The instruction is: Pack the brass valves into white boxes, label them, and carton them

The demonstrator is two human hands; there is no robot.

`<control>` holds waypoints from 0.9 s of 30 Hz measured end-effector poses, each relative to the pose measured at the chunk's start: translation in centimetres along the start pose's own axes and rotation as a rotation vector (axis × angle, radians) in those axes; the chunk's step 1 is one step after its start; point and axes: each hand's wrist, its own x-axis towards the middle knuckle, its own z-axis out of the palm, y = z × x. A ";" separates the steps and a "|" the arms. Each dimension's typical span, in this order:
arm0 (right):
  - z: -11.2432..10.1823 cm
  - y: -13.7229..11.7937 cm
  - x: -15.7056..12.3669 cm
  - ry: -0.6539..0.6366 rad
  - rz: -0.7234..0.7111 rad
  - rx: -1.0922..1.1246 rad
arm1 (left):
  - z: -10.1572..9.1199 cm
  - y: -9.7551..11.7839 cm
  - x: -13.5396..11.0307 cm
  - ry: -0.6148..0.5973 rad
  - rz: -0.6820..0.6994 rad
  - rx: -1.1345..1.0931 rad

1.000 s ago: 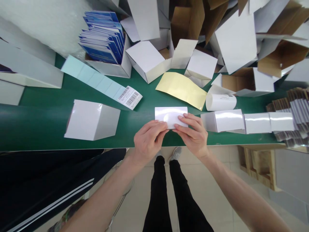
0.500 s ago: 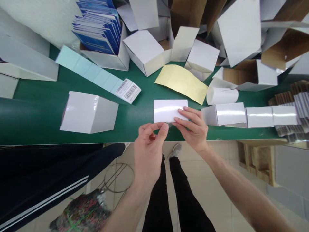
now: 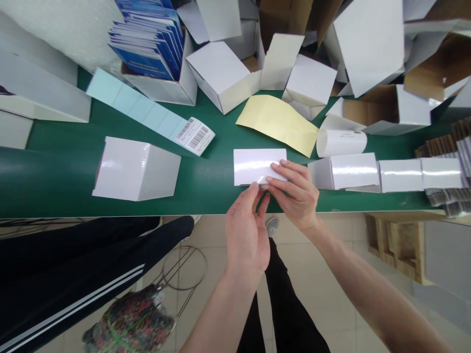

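A small white box (image 3: 253,164) lies on the green table (image 3: 206,181) near its front edge. My right hand (image 3: 296,193) grips its right end, with fingertips on the glossy top and the thumb at the near side. My left hand (image 3: 250,225) is at the box's near edge, thumb against the edge and fingers curled below it. Whether anything small sits under that thumb is hidden. Behind the box lies a yellow backing strip (image 3: 275,120). A pale blue label strip (image 3: 140,110) with barcode labels on its end lies to the left.
A larger white box (image 3: 136,169) stands at left. Several small white boxes (image 3: 353,170) line up at right, beside a white roll (image 3: 342,143). Blue booklets (image 3: 147,49) fill a carton behind, next to open white cartons (image 3: 221,68). Another person's dark-trousered leg (image 3: 91,274) is at lower left.
My left hand has shifted right and turned, its fingers now lower and its thumb at the box's near edge. My right hand keeps its hold. The view has moved slightly.
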 end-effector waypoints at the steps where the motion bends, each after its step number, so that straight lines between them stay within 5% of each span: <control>1: 0.0 0.0 0.0 0.000 0.001 -0.001 | -0.1 -0.1 0.1 -0.005 0.016 0.014; 27: -0.1 0.6 -0.1 -0.004 0.017 0.019 | 0.1 -0.7 0.8 0.082 0.049 0.121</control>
